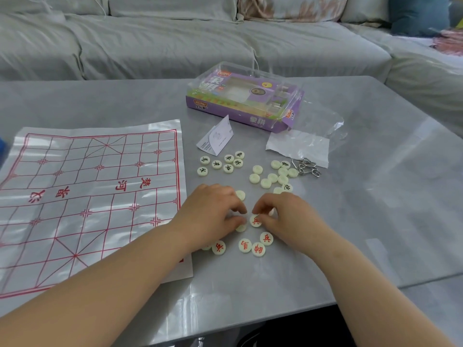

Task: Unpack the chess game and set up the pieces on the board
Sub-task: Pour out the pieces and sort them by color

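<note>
A grey table (363,196) stands in front of a pale sofa (175,41). Nearest the viewer, two bare forearms reach in from the bottom edge and meet at mid-table. The left hand (215,209) has its fingers curled down, thumb and fingertip pinching a pale disc (241,227) whose marking does not show. Just beside it, the right hand (283,214) is curled as well, its fingertips pinching the rim of a red-marked disc (255,220). Several more red pieces (245,245) lie face up, close in front of the hands.

To the left, the paper board (87,196), printed with red lines, lies flat with no pieces on it. Beyond the hands sits a cluster of black-marked pieces (225,163), and to its right a loose group of mostly face-down pieces (273,177). Further back are a folded leaflet (216,139), a metal ring puzzle (307,166), a crumpled clear bag (300,144) and the opened purple box (244,98).

The step appears to be sorting by colour. To do it well, turn each disc by its rim, read it, and slide it to its own group. Keep the groups apart and off the thin board, so that it does not shift.
</note>
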`<state>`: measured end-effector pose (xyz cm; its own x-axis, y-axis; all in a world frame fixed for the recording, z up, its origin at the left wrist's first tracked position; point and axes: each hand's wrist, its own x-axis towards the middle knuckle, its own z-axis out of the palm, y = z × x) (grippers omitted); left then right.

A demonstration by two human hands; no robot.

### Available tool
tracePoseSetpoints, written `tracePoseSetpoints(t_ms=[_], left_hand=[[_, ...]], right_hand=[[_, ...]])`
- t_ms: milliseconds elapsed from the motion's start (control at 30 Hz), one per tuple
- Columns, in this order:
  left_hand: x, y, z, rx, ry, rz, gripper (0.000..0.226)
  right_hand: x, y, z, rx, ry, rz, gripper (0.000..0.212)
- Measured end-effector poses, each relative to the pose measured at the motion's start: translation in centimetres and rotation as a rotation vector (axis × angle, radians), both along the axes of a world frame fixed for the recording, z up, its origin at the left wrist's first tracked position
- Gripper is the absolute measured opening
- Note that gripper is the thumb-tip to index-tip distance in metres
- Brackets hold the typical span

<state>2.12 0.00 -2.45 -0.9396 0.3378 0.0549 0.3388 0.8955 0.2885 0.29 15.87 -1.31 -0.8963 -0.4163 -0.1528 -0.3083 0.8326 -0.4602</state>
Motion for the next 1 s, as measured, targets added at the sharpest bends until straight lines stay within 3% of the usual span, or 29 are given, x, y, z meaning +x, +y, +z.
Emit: tracePoseSetpoints(t_ms=[200,400,500,600,900,1000], left_hand=[[0.7,0.1,-0.1,-0.077,-0.006,0.025,0.033],[0.8,0.3,0.1,0.085,-0.058,0.104,0.021],[0.6,-0.2,0.3,0.021,0.073,0.140,0.018],[0.3,-1.0,0.1,-0.043,0.122,0.157,0.019],[1.5,-3.3,-0.3,0.101,0.056,0.183,0.028],[1.2,-2.6,-0.4,0.071,0.035,0.189,0.035]], right_hand=[[0.4,-0.1,-0.6,0.093,0.150,0.061,0.025],[1.0,0.3,-0.7,0.030,0.167,0.028,0.023],[1.1,0.3,-0.6,0.018,0.169,0.026,0.023],[1.3,0.2,-0.8,0.009,0.182,0.022,0.023],[1.6,0.1,-1.2,-0.005,0.206,-0.001,0.021],[1.6,-0.3,-1.1,0.006,0.193,0.020,0.023]])
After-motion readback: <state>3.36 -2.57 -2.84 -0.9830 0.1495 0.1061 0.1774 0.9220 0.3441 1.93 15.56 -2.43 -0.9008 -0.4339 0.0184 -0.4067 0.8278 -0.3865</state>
